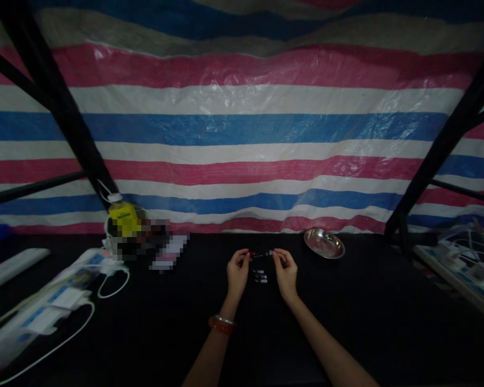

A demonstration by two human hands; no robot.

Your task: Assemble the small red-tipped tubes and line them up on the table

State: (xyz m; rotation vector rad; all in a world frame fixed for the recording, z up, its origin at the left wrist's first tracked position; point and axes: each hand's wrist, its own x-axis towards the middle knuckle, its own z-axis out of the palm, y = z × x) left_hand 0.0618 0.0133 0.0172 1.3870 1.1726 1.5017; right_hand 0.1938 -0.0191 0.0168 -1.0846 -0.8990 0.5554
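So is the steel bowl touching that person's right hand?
Apart. The head view shows bare black table between the steel bowl and the right hand.

Metal dish (324,243): polished, reflective finish. Striped tarpaulin (242,134): woven plastic, glossy, creased; table covering (387,312): black, matt, cloth-like. Bottle (123,215) and cables (113,285): smooth plastic; bangle (221,323) on the left wrist: glossy, smooth.

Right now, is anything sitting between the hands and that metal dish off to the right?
Nothing visible. Both hands, left hand and right hand, pinch a small dark rod. The black tabletop between them and the metal dish looks bare.
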